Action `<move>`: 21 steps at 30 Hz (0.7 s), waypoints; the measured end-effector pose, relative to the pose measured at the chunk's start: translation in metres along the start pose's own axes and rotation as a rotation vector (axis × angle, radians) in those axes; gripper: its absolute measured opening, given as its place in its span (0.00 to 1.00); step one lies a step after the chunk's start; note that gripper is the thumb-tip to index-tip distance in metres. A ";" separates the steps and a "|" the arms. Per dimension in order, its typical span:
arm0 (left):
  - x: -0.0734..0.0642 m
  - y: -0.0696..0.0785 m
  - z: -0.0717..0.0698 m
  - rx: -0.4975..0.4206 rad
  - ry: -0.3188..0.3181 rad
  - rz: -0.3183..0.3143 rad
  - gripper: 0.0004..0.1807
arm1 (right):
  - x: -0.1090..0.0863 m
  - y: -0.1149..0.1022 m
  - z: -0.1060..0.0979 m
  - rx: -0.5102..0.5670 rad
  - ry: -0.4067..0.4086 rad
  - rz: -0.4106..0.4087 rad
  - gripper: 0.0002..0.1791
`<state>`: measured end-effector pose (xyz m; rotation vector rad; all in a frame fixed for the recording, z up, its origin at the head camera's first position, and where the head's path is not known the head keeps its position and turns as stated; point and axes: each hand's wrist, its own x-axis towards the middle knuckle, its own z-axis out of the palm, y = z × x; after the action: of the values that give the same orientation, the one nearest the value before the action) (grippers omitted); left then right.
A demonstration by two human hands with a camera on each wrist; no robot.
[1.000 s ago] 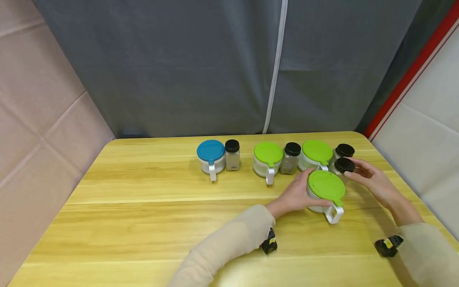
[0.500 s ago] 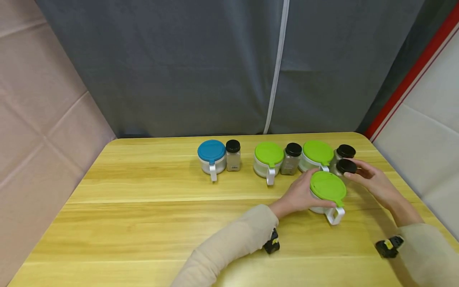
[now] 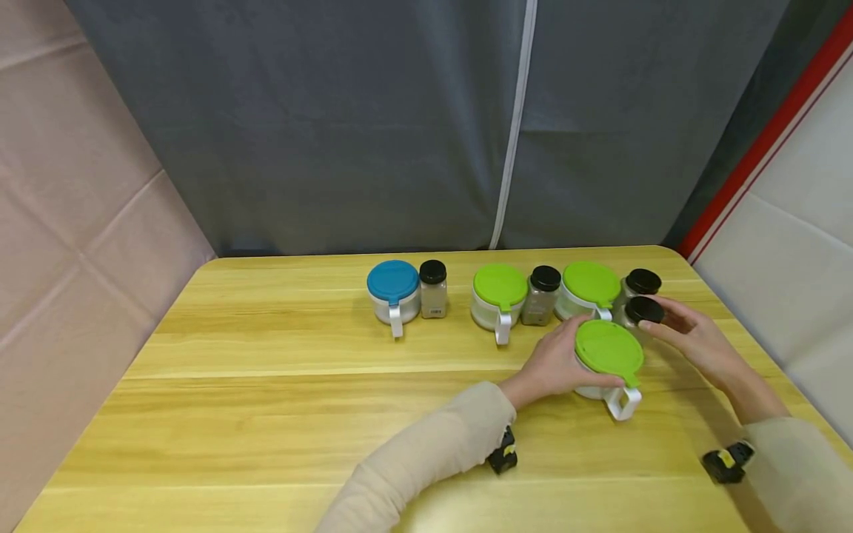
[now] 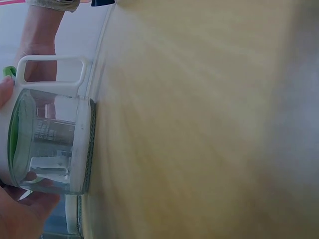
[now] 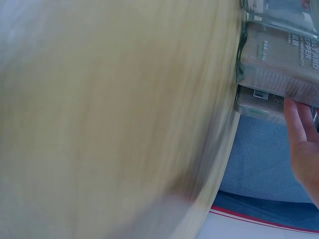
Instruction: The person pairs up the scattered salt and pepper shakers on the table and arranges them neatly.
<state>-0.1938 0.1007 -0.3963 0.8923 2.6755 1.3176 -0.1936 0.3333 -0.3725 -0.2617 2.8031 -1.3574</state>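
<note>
My left hand (image 3: 556,360) grips a glass seasoning jar (image 3: 608,349) from its left side, thumb toward the front and fingers behind. The jar has a green lid and a white handle (image 3: 623,403) pointing toward me. Just beyond it, my right hand (image 3: 693,337) holds a black-capped pepper shaker (image 3: 644,310) between thumb and fingers. Printed lettering shows on this shaker (image 5: 279,59) in the right wrist view, where its base is close to the table. The left wrist view shows the jar's clear body (image 4: 57,142) upright, its base near the tabletop.
Behind the hands stand another green-lidded jar (image 3: 590,283) and a black-capped shaker (image 3: 643,282). Farther left are a third green-lidded jar (image 3: 500,287) with a shaker (image 3: 540,300), then a blue-lidded jar (image 3: 393,281) with its shaker (image 3: 433,292). A grey curtain (image 3: 333,148) borders the wooden table (image 3: 233,422).
The held green-lidded jar has shifted very slightly right over the last second. Both hands keep their holds, and the other jars and shakers stay where they were.
</note>
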 end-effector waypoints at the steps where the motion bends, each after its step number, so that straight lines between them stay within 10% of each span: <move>1: 0.000 0.000 0.000 0.005 0.000 0.000 0.50 | 0.000 0.000 0.000 -0.009 0.003 0.004 0.29; 21: -0.015 0.009 -0.017 0.037 -0.072 0.009 0.52 | -0.010 -0.009 -0.004 -0.056 0.016 0.020 0.33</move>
<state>-0.1817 0.0854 -0.3824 0.9376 2.6521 1.2169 -0.1826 0.3324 -0.3632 -0.2236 2.8520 -1.2847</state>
